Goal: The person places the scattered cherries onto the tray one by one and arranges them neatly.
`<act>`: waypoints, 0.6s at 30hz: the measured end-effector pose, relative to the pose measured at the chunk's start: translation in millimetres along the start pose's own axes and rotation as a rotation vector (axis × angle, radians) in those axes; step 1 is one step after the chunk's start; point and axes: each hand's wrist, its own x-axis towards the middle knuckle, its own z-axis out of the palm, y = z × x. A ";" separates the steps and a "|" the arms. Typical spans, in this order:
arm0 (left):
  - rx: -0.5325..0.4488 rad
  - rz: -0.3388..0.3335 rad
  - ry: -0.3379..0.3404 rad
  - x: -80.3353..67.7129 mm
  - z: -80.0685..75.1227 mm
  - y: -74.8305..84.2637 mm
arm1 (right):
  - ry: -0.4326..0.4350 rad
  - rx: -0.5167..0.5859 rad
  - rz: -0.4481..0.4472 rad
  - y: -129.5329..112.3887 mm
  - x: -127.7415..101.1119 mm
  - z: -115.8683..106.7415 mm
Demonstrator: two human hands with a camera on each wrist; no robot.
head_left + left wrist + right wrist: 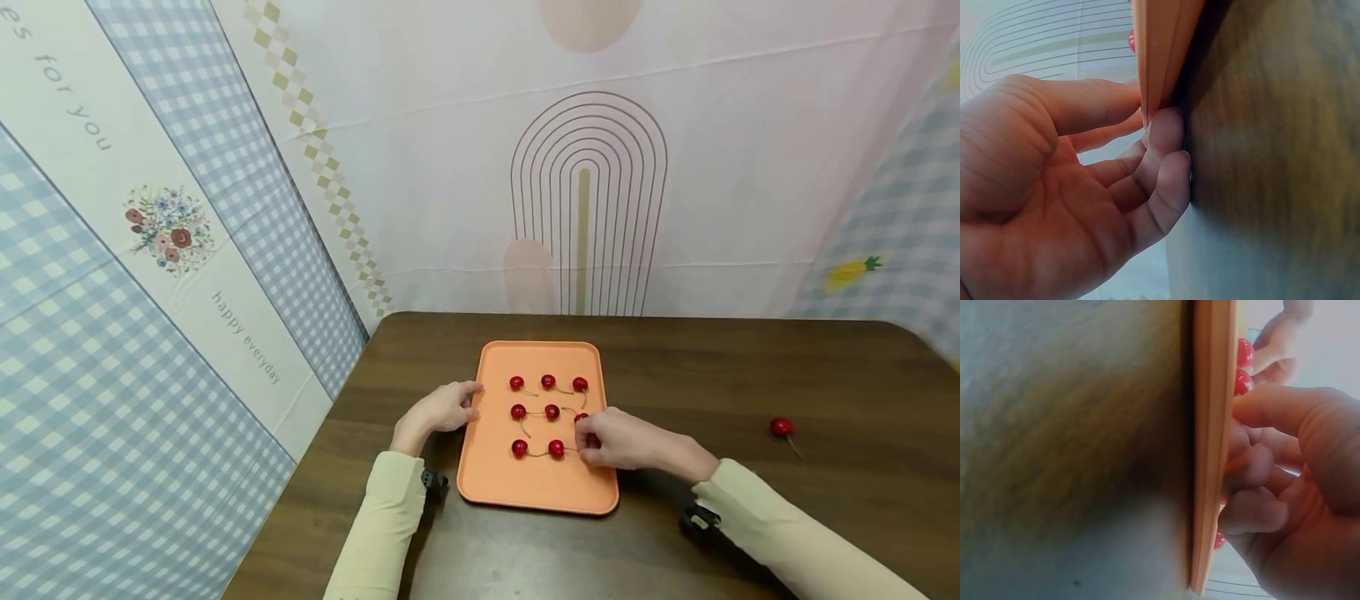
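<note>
An orange tray [495,475] lies on the dark wooden table [712,375] and carries several red cherries [548,382] set in rows. My left hand [468,400] holds the tray's left rim [1160,37], thumb on top and fingertips [1166,125] against the edge. My right hand [588,442] lies over the tray's right side, its fingers curled and bunched at the lowest row. There it seems to pinch a cherry that the hand mostly hides. In the right wrist view a red cherry [1219,539] peeps out beneath the curled fingers [1254,469], beside the tray [1213,425].
One loose cherry [782,427] with its stem lies on the table far to the right of the tray. Patterned cloth walls close in the table at the back and on both sides. Bare wood lies between the tray and the loose cherry.
</note>
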 end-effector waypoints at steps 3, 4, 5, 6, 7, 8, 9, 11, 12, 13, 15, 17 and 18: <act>-0.007 -0.009 -0.002 0.0 -0.5 -0.3 | 0.017 0.010 0.006 0.2 -3.3 -4.1; -0.010 -0.012 -0.003 -0.1 0.0 -1.0 | 0.022 0.016 0.011 0.9 -4.8 -5.4; -0.013 -0.013 -0.004 0.0 0.4 -1.5 | 0.027 0.021 0.017 1.7 -6.6 -7.2; -0.011 -0.012 -0.003 0.0 0.5 -1.8 | 0.035 0.022 0.022 2.7 -8.6 -9.3; -0.009 -0.009 -0.002 0.4 0.7 -2.3 | 0.045 0.025 0.027 3.6 -10.8 -11.9; -0.006 -0.007 -0.001 0.7 0.6 -2.3 | 0.052 0.030 0.035 4.6 -13.4 -15.0; -0.003 -0.003 0.000 0.7 0.4 -2.1 | 0.060 0.036 0.042 5.8 -16.2 -18.3; 0.001 -0.002 0.001 1.0 -0.4 -1.5 | 0.085 0.036 0.052 8.9 -22.5 -25.1; 0.004 -0.002 0.000 1.1 -0.6 -1.3 | 0.100 0.037 0.059 10.8 -26.3 -28.5; 0.004 -0.002 -0.001 1.2 -0.8 -1.4 | 0.114 0.037 0.067 13.1 -30.5 -32.0; 0.006 -0.002 -0.002 1.1 -1.4 -0.9 | 0.141 0.031 0.085 18.6 -40.0 -39.0; 0.005 -0.005 -0.002 1.1 -1.2 -1.0 | 0.162 0.020 0.111 24.7 -50.8 -45.9; 0.006 -0.004 -0.002 1.3 -1.0 -1.1 | 0.172 0.017 0.121 28.0 -56.6 -49.2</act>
